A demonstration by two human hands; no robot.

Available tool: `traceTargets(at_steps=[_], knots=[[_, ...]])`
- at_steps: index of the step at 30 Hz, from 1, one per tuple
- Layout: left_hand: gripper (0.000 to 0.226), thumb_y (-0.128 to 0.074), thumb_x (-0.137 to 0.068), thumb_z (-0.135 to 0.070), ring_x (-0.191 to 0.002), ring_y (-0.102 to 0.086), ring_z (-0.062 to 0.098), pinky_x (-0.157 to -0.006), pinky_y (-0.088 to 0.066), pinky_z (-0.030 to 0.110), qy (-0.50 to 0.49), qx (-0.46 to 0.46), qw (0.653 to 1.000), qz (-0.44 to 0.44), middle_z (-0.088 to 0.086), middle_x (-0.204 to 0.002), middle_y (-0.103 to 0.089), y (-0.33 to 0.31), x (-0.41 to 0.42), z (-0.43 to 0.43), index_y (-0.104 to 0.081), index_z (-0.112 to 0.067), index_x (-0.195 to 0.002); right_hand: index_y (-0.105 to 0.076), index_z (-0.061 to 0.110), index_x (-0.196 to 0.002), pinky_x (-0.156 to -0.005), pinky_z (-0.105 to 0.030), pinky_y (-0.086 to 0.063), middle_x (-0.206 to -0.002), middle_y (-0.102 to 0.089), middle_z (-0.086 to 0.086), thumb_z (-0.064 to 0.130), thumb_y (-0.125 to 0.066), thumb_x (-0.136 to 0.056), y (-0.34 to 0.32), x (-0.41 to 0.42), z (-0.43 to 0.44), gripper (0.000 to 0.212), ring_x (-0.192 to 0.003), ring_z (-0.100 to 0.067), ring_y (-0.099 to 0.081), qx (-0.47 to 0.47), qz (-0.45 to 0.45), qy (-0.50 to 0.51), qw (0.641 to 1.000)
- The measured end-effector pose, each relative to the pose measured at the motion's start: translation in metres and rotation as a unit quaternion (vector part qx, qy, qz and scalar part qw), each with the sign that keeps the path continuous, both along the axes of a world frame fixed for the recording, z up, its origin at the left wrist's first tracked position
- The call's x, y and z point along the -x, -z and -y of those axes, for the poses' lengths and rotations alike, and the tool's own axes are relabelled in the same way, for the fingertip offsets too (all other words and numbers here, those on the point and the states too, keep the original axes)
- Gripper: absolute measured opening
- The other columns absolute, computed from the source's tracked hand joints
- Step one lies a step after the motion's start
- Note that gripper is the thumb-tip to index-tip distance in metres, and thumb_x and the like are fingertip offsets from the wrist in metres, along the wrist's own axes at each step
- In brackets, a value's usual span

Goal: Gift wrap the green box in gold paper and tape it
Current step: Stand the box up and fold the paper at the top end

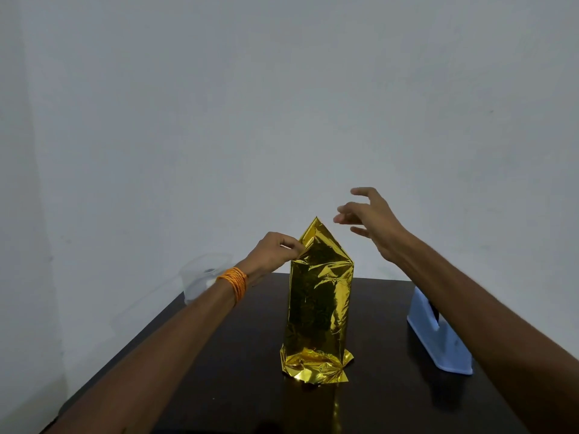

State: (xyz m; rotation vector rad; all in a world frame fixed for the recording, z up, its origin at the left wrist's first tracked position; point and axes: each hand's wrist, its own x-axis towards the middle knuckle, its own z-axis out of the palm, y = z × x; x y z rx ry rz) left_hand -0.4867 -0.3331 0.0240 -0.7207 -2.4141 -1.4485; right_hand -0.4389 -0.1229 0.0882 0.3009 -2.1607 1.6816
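1. The green box stands on end near the middle of the dark table (238, 355), fully hidden inside the gold paper (319, 308); the wrap rises to a pointed flap (317, 234) at the top and lies crumpled at the foot (316, 368)
2. The left hand (275, 250) pinches the left edge of that flap between thumb and fingertips; the right hand (372, 220) hovers just beside the peak, fingers spread wide, holding nothing
3. The step in hand looks like closing the top end: hold the left pinch firm so the side fold does not slip, and bring the right palm down on the point to press it flat against the box's end
4. Crease along the box edge before letting go; foil of this kind likely springs back
5. The blue tape dispenser (438, 339) sits near, to the right, beneath the right forearm; pin the flap with the left hand while the right fetches tape
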Motion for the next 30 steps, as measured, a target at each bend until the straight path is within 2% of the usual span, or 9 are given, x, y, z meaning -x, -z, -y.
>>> traceTargets(at_steps=[4,9,12,16,17,20,23,25,30], knots=[[0.015,-0.060,-0.094,-0.009,-0.095,-0.058,0.005,-0.071,-0.044,0.014,-0.003,-0.022,1.000,0.010,-0.001,-0.109,-0.065,-0.003,0.000,-0.003,-0.074,-0.010,-0.101,-0.039,0.024,-0.142,-0.103,-0.045,-0.045,-0.100,-0.073,-0.007,0.020,-0.060,-0.096,0.037,0.000,-0.011,0.050,-0.102,-0.016,-0.067,-0.111,0.037,-0.016,0.993],[0.015,-0.062,-0.092,-0.008,-0.111,-0.061,0.017,-0.091,-0.047,0.027,-0.019,-0.021,1.000,-0.007,0.005,-0.117,-0.069,-0.003,0.002,-0.011,-0.076,-0.009,-0.098,-0.041,0.034,-0.141,-0.111,-0.049,-0.039,-0.111,-0.070,-0.003,0.030,-0.062,-0.089,0.060,0.006,-0.020,0.055,-0.115,-0.017,-0.059,-0.105,0.011,-0.012,0.994],[0.015,-0.063,-0.092,-0.008,-0.100,-0.061,0.012,-0.083,-0.046,0.024,-0.035,0.014,0.999,-0.030,0.001,-0.106,-0.068,-0.005,0.000,-0.016,-0.074,-0.013,-0.083,-0.038,0.033,-0.144,-0.107,-0.039,-0.041,-0.100,-0.075,-0.001,0.021,-0.060,-0.098,0.064,0.007,-0.024,0.052,-0.105,-0.010,-0.065,-0.127,-0.012,-0.030,0.991],[0.039,-0.055,-0.093,-0.007,-0.101,-0.063,0.022,-0.067,-0.043,0.023,-0.033,0.041,0.998,-0.031,0.004,-0.083,-0.071,-0.006,0.003,-0.019,-0.059,-0.015,-0.055,-0.036,0.034,-0.145,-0.098,-0.031,-0.039,-0.095,-0.075,0.003,0.018,-0.061,-0.097,0.064,0.006,-0.024,0.056,-0.103,-0.007,-0.066,-0.136,-0.026,-0.049,0.989],[0.039,-0.054,-0.094,-0.007,-0.103,-0.059,0.023,-0.066,-0.045,0.028,-0.026,0.035,0.999,-0.022,0.003,-0.080,-0.070,-0.006,0.006,-0.019,-0.063,-0.012,-0.056,-0.035,0.035,-0.145,-0.099,-0.031,-0.040,-0.094,-0.075,0.004,0.017,-0.062,-0.096,0.064,0.007,-0.025,0.058,-0.103,-0.007,-0.066,-0.136,-0.028,-0.053,0.989],[0.028,-0.059,-0.093,-0.011,-0.106,-0.064,0.029,-0.086,-0.049,0.038,-0.031,0.025,0.999,-0.002,0.009,-0.103,-0.073,-0.003,0.015,-0.018,-0.074,-0.016,-0.069,-0.036,0.034,-0.145,-0.096,-0.027,-0.039,-0.094,-0.075,0.003,0.013,-0.062,-0.095,0.064,0.007,-0.026,0.060,-0.101,-0.005,-0.067,-0.136,-0.028,-0.062,0.988],[0.026,-0.064,-0.088,-0.015,-0.115,-0.056,0.023,-0.101,-0.041,0.045,-0.069,0.041,0.996,-0.025,-0.004,-0.107,-0.071,0.003,0.022,-0.018,-0.076,-0.030,-0.071,-0.037,0.032,-0.146,-0.090,-0.020,-0.040,-0.094,-0.075,0.002,0.010,-0.061,-0.095,0.064,0.006,-0.027,0.061,-0.101,-0.005,-0.067,-0.134,-0.032,-0.067,0.988],[0.026,-0.061,-0.090,-0.010,-0.115,-0.058,0.022,-0.095,-0.047,0.038,-0.037,0.021,0.999,0.001,-0.003,-0.112,-0.068,0.004,0.023,-0.020,-0.077,-0.027,-0.080,-0.037,0.032,-0.146,-0.089,-0.018,-0.040,-0.093,-0.075,0.003,0.010,-0.062,-0.095,0.064,0.006,-0.028,0.061,-0.101,-0.006,-0.067,-0.131,-0.034,-0.071,0.988],[0.026,-0.051,-0.098,-0.016,-0.111,-0.063,0.025,-0.086,-0.053,0.038,0.029,-0.040,0.993,0.106,0.005,-0.119,-0.070,0.012,0.020,-0.021,-0.077,-0.019,-0.101,-0.037,0.036,-0.145,-0.103,-0.033,-0.036,-0.092,-0.075,0.003,0.014,-0.065,-0.093,0.066,0.009,-0.032,0.062,-0.104,-0.007,-0.067,-0.136,-0.048,-0.074,0.987]])
